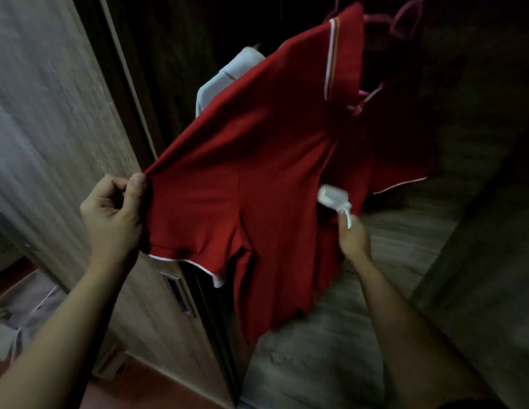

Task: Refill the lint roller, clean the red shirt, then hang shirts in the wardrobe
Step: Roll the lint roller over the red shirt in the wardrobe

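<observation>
A red polo shirt (257, 160) with white trim hangs on a dark pink hanger (405, 19) inside the open wardrobe. My left hand (115, 211) pinches the edge of its sleeve and pulls the cloth out taut toward the left. My right hand (353, 234) grips the handle of a white lint roller (334, 197), whose head lies against the front of the shirt near its lower middle. The roller looks blurred. A white shirt (227, 75) hangs behind the red one, mostly hidden.
The wooden wardrobe door (65, 113) stands open at the left, with a metal recessed handle (180, 293) low down. The wardrobe's wooden floor (331, 335) lies below the shirt. Pale cloth (24, 305) lies on the reddish floor at the lower left.
</observation>
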A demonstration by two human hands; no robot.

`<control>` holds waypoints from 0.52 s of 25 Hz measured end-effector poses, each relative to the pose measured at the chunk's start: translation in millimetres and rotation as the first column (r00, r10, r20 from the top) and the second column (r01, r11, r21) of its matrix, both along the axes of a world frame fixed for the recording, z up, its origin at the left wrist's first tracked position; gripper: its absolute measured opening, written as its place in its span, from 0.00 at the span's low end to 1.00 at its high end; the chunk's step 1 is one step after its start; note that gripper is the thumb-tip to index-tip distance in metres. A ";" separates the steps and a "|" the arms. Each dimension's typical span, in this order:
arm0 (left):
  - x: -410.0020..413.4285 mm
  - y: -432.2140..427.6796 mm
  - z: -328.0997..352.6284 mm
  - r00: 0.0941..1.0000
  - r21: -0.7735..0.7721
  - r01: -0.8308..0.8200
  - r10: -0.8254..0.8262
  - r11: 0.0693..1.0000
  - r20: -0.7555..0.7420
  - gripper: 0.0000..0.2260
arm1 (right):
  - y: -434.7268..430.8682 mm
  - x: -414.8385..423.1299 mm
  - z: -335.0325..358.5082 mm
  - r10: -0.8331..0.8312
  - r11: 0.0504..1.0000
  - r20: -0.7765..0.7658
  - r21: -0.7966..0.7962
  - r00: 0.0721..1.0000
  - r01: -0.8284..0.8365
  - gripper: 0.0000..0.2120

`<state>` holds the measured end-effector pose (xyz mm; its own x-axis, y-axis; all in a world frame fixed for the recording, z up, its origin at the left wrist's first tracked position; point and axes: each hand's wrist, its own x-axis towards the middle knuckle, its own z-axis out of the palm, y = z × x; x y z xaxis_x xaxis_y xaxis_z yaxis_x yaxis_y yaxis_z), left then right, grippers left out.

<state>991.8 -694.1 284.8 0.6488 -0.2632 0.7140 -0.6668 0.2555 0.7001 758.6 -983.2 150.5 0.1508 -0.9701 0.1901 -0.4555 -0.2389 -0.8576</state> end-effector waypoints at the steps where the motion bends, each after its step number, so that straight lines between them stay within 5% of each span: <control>1: 0.8 0.7 -0.3 1.000 0.001 -0.002 0.002 1.000 0.004 0.13 | 1.9 1.5 -32.7 0.040 0.997 -0.105 0.071 0.994 -0.032 0.20; 5: 3.2 2.0 0.2 1.000 -0.001 0.002 -0.002 1.000 0.013 0.12 | 34.5 -0.1 -125.7 0.135 0.985 -0.350 0.146 0.927 -0.089 0.24; 10: 1.5 0.8 0.2 0.999 0.003 -0.002 0.002 1.000 0.034 0.13 | 27.7 2.2 -48.0 0.026 0.998 -0.033 0.053 0.999 -0.024 0.21; 13: 0.9 0.6 0.1 1.000 -0.004 -0.008 0.008 1.000 0.007 0.13 | 13.9 -2.1 47.6 -0.011 0.986 0.145 -0.165 0.989 0.035 0.17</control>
